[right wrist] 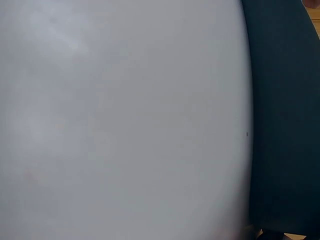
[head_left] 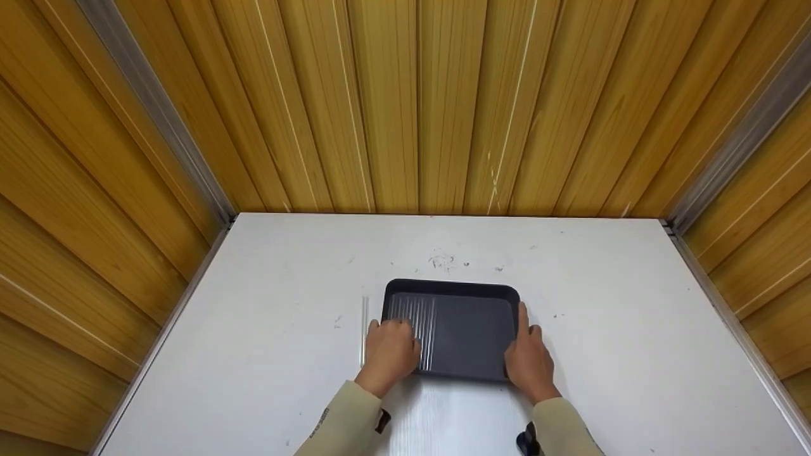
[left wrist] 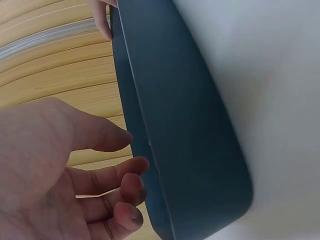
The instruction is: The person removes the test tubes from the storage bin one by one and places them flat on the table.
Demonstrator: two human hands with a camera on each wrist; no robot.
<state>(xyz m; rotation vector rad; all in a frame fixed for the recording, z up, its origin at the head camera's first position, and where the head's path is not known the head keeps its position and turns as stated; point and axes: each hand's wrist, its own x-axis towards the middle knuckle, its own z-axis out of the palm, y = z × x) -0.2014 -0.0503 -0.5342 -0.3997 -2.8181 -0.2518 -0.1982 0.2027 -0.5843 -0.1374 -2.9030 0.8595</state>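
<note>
A dark rectangular tray (head_left: 472,335) with a ribbed left part lies on the white table. My left hand (head_left: 391,348) is over its front left corner, above the ribs. In the left wrist view the left hand's fingers (left wrist: 132,187) are loosely bent beside the tray's wall (left wrist: 185,115), with nothing between them and the thumb. At the right side my right hand (head_left: 531,364) grips the tray's edge, its index finger stretched along the rim. The right wrist view shows only the tray's outer wall (right wrist: 285,120); the right hand's grip is mostly hidden there.
A thin clear strip (head_left: 364,329) lies just left of the tray. The white table (head_left: 272,329) has dark scuffs behind the tray. Wood-patterned panels (head_left: 405,107) stand at the back and both sides, with metal strips (head_left: 171,114) at the corners.
</note>
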